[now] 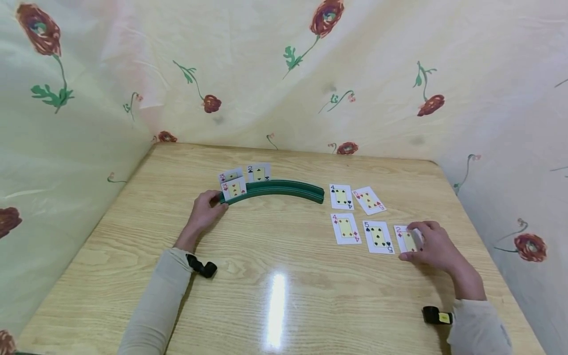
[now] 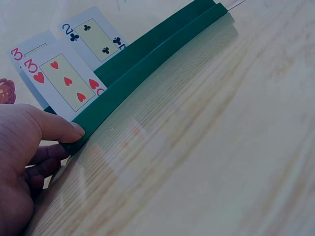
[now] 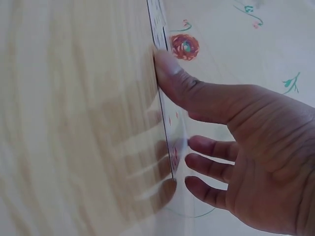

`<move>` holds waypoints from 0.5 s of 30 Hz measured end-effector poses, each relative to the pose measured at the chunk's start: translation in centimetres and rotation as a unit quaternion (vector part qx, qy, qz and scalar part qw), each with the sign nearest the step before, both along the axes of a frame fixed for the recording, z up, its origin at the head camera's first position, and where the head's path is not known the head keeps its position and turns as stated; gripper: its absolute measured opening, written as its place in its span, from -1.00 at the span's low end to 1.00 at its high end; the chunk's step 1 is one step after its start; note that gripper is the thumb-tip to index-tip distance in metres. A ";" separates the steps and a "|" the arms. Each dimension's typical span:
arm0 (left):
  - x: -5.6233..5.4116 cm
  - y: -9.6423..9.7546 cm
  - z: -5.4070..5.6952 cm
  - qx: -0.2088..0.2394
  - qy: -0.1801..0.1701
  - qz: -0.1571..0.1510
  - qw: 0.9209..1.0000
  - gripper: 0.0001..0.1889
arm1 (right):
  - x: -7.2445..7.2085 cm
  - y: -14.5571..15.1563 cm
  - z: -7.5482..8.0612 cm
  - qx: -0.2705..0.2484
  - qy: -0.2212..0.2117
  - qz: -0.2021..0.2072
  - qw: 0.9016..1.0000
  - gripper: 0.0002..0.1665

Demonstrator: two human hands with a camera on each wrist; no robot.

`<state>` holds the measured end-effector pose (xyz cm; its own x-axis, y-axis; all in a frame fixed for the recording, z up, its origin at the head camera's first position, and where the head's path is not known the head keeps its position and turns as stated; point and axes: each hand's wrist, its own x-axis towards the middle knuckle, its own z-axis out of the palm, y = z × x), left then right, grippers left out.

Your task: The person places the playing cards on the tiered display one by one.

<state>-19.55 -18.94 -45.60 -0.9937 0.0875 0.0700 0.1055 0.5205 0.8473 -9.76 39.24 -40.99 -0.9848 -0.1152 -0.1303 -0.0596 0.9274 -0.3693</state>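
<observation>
At the left end of a curved green card holder [image 1: 284,188], my left hand [image 1: 206,211] pinches the rack between thumb and fingers. Upright in its slots stand a three of hearts [image 2: 66,78], a second red three [image 1: 230,174] partly behind it, and a two of clubs [image 2: 92,38]. On the right side of the table, my right hand [image 1: 437,245] has thumb and fingers at opposite edges of a two of diamonds [image 1: 403,240]. The card's right part is covered by the hand. In the right wrist view the thumb [image 3: 170,69] touches the card's edge.
Face up between holder and right hand lie a black four [image 1: 341,197], a five of hearts [image 1: 369,200], a four of diamonds [image 1: 345,228] and a black five [image 1: 378,237]. Flower-printed sheeting [image 1: 266,74] borders the wooden table [image 1: 248,246] at back and sides.
</observation>
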 end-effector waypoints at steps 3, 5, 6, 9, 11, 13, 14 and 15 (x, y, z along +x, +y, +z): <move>0.0 0.0 0.0 0.000 -0.002 0.001 1.000 -0.62 | 0.1 -0.2 0.1 0.000 0.005 -0.015 1.000 0.24; 0.1 0.0 0.1 0.001 -0.004 0.001 1.000 -0.62 | 0.2 -0.3 0.1 0.006 0.011 -0.023 1.000 0.34; 0.1 0.0 0.1 0.000 -0.006 0.002 1.000 -0.62 | 0.2 -0.4 0.2 0.009 0.012 -0.028 0.999 0.37; 0.1 0.0 0.2 0.000 -0.009 0.002 1.000 -0.61 | 0.4 -0.5 0.2 0.017 0.020 -0.038 0.999 0.38; 0.1 0.1 0.2 -0.001 -0.012 0.002 1.000 -0.61 | 0.6 -0.5 0.1 0.019 0.027 -0.045 0.998 0.35; 0.2 0.1 0.2 -0.001 -0.012 0.002 1.000 -0.61 | 0.7 -0.6 0.1 0.019 0.035 -0.054 0.998 0.30; 0.2 0.2 0.2 -0.001 -0.011 0.001 1.000 -0.61 | 0.7 -0.6 0.1 0.019 0.036 -0.058 0.997 0.29; 0.2 0.2 0.2 0.000 -0.010 0.001 1.000 -0.61 | 0.8 -0.6 0.0 0.020 0.038 -0.063 0.997 0.29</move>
